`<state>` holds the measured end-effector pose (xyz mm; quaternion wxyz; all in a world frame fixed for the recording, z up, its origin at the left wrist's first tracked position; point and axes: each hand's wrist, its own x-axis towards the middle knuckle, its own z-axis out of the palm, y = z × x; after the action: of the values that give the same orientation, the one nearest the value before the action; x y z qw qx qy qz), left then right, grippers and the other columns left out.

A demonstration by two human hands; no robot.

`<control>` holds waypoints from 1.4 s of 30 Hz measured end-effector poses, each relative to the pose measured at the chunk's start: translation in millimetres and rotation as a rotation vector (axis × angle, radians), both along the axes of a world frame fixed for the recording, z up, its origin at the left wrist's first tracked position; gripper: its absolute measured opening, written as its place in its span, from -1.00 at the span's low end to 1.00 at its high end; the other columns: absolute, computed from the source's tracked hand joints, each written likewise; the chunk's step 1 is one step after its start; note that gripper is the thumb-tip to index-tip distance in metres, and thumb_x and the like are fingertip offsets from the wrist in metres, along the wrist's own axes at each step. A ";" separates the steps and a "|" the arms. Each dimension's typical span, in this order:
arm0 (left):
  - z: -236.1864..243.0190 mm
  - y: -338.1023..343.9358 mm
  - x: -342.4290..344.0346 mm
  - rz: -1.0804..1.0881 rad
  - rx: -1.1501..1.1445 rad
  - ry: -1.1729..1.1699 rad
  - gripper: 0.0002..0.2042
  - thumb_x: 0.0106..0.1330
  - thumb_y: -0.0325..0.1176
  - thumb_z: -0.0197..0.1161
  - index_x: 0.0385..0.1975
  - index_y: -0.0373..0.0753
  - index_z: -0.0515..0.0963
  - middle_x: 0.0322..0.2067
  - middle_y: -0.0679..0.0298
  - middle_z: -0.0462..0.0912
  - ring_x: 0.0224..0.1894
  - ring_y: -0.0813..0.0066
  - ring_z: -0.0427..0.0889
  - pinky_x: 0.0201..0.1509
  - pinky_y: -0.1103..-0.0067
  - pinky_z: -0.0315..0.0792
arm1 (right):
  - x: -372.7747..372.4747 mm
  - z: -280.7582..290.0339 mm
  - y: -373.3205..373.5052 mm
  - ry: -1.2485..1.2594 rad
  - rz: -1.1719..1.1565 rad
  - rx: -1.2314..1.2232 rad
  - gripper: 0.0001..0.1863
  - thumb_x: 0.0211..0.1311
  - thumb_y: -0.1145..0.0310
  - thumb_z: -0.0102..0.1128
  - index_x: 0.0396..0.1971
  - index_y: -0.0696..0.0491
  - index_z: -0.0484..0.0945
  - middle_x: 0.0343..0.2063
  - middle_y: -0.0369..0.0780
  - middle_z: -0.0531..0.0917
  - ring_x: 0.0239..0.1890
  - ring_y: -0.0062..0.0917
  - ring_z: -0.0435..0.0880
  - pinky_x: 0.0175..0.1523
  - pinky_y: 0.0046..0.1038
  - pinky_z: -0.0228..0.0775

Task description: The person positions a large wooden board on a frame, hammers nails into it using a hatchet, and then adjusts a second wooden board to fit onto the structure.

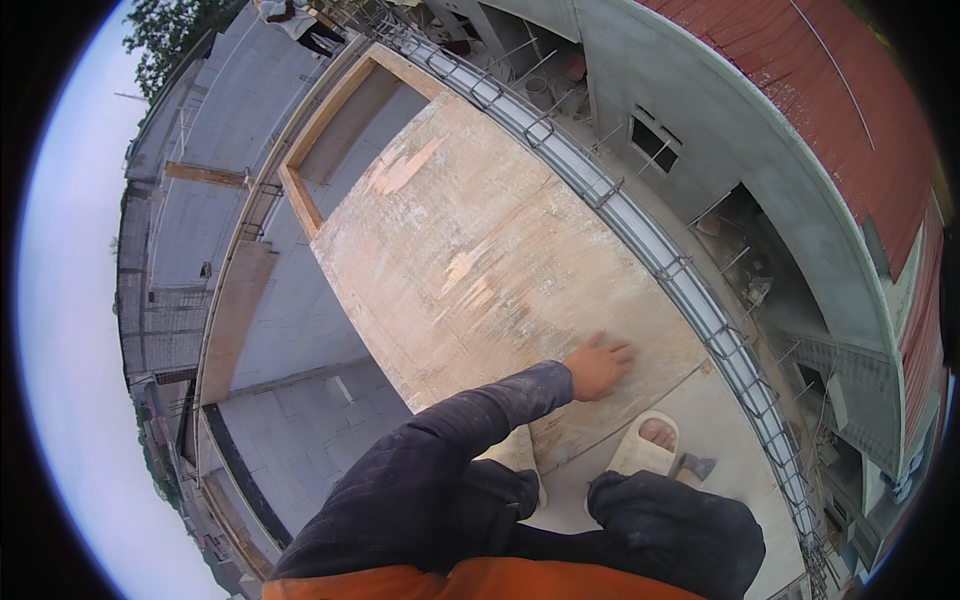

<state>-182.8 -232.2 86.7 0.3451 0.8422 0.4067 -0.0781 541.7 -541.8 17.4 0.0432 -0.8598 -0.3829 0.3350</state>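
My left hand (598, 368), at the end of a dusty dark sleeve, lies palm down with fingers spread on a large worn plywood panel (470, 230). The panel has pale scuffed patches and reaches away from my feet. A second panel (575, 490) lies under my cream slippers (643, 445), and a seam runs between the two sheets. Beside my right foot a small grey metal tool head (695, 467), perhaps a hatchet or hammer, shows past my dark trouser leg; its handle is hidden. My right hand is out of sight.
A rebar cage (640, 235) curves along the panel's right edge. Left of the panel, an open drop shows a grey block wall (300, 320) below. A timber frame (300, 200) stands at the far end. A person (290, 15) is at the far upper left; a red-roofed building (800, 90) rises right.
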 end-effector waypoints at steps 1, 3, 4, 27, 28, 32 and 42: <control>3.4 -3.8 -4.1 0.019 -0.005 0.000 -0.38 0.29 -0.19 0.37 0.35 -0.21 0.42 0.50 0.15 0.24 0.57 0.16 0.16 0.57 -0.07 0.08 | -16.5 9.9 17.6 -0.023 0.004 0.025 -0.82 0.31 0.27 0.13 -0.38 0.05 0.58 -0.46 -0.05 0.69 -0.41 -0.09 0.70 -0.31 -0.07 0.53; 6.0 -6.9 -6.0 0.044 -0.011 -0.031 -0.40 0.31 -0.20 0.35 0.34 -0.21 0.42 0.48 0.14 0.27 0.56 0.16 0.18 0.57 -0.09 0.07 | -36.7 40.4 43.5 -0.113 0.161 0.100 -0.85 0.28 0.30 0.15 -0.37 0.06 0.55 -0.47 -0.06 0.67 -0.43 -0.14 0.68 -0.34 -0.14 0.54; 7.6 -7.7 -1.8 0.095 -0.022 -0.092 -0.42 0.33 -0.19 0.34 0.34 -0.22 0.42 0.46 0.13 0.31 0.54 0.15 0.22 0.57 -0.07 0.07 | -52.0 56.8 58.8 -0.160 0.309 0.163 -0.86 0.27 0.31 0.16 -0.36 0.07 0.54 -0.47 -0.07 0.66 -0.45 -0.16 0.68 -0.35 -0.17 0.54; 20.8 2.8 116.4 1.659 -1.364 -1.711 -0.63 0.61 -0.06 0.07 -0.08 -0.30 0.57 -0.31 0.20 0.72 -0.17 0.30 0.73 -0.01 0.42 0.62 | -477.7 156.7 301.0 0.670 0.388 0.187 -0.79 0.54 0.30 0.15 -0.20 0.14 0.61 -0.50 -0.27 0.67 -0.52 -0.65 0.61 -0.41 -0.52 0.47; 19.6 4.0 117.0 1.663 -1.385 -1.737 -0.64 0.60 -0.07 0.08 -0.08 -0.29 0.57 -0.32 0.21 0.72 -0.18 0.31 0.73 -0.02 0.42 0.62 | -476.5 154.2 300.2 0.676 0.379 0.216 -0.79 0.54 0.30 0.15 -0.19 0.14 0.62 -0.50 -0.27 0.66 -0.51 -0.66 0.61 -0.39 -0.52 0.46; 13.2 6.2 119.0 1.607 -1.364 -1.805 -0.66 0.62 -0.08 0.07 -0.08 -0.27 0.57 -0.30 0.22 0.72 -0.17 0.34 0.73 -0.03 0.42 0.62 | -480.1 152.4 303.2 0.675 0.389 0.293 -0.80 0.54 0.32 0.17 -0.13 0.14 0.64 -0.50 -0.29 0.65 -0.48 -0.68 0.58 -0.35 -0.53 0.45; 6.0 5.8 92.3 1.628 -1.276 -1.577 -0.66 0.64 -0.03 0.05 -0.08 -0.20 0.56 -0.45 0.40 0.55 -0.36 0.51 0.57 -0.22 0.54 0.50 | -480.7 148.8 311.3 0.757 0.270 0.371 -0.86 0.50 0.38 0.17 -0.21 0.14 0.58 -0.55 -0.29 0.60 -0.54 -0.69 0.54 -0.41 -0.57 0.38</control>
<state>-90.6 -226.4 92.8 0.7751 -0.1382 0.3779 0.4871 61.0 -230.5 166.2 0.2901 -0.5966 -0.5025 0.5545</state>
